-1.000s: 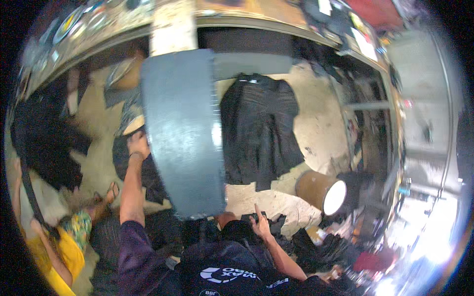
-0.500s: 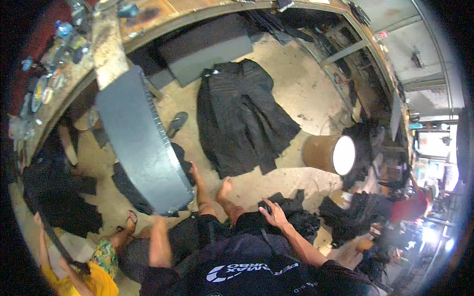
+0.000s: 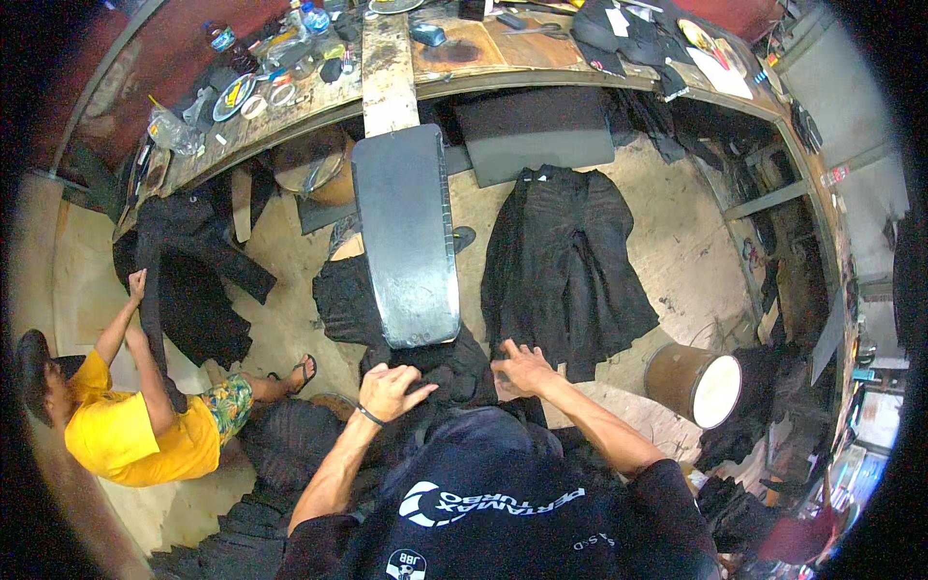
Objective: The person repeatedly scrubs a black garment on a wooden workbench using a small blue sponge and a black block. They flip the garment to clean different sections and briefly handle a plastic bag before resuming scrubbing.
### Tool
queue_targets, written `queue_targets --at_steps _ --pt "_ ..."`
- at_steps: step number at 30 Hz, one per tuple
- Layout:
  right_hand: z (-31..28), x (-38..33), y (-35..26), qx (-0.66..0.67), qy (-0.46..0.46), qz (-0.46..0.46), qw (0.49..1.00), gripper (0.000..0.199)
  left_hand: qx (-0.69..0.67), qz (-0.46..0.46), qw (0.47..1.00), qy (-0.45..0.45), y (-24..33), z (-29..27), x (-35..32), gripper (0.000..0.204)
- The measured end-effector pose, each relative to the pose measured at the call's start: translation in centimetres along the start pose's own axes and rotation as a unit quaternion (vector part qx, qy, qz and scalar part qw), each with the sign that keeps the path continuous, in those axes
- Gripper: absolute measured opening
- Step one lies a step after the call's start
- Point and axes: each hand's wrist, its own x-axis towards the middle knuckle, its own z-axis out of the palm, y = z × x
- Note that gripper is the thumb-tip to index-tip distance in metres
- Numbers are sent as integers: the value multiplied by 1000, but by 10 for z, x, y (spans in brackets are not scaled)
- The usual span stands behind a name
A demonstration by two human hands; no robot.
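Both my hands are at the near end of a long, narrow, dark padded board [image 3: 411, 232], over black cloth [image 3: 454, 372] gathered below its tip. My left hand [image 3: 389, 391], with a dark band at the wrist, is just left of the board's end; its fingers are bent and the thumb stands apart. To the right of the cloth, my right hand [image 3: 525, 369] has its fingers spread and slightly curled. No thing shows in either grasp. Black trousers [image 3: 570, 261] lie spread on the floor beyond my right hand.
A brown drum [image 3: 667, 382] with a pale top lies to the right of the trousers. At left, a person in a yellow shirt [image 3: 174, 425] holds a dark garment [image 3: 184, 290]. A cluttered wooden workbench [image 3: 464, 72] curves along the back. Dark cloth heaps [image 3: 290, 445] lie around me.
The view has swung left, bringing the person in yellow further in. My left hand has come up beside the board's end, and my right hand has moved closer to it, away from the cloth at right.
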Motion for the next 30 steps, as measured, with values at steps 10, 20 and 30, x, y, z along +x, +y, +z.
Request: queue_targets --at_steps 10,20,30 --pt "-68 4 -56 -88 34 3 996 49 -71 78 987 -118 -8 -32 46 49" --pt "-278 184 -59 -156 530 83 829 48 106 -104 938 312 -154 -86 232 43" --pt "-209 168 -71 -35 502 159 850 51 69 -116 985 110 -194 -5 344 87"
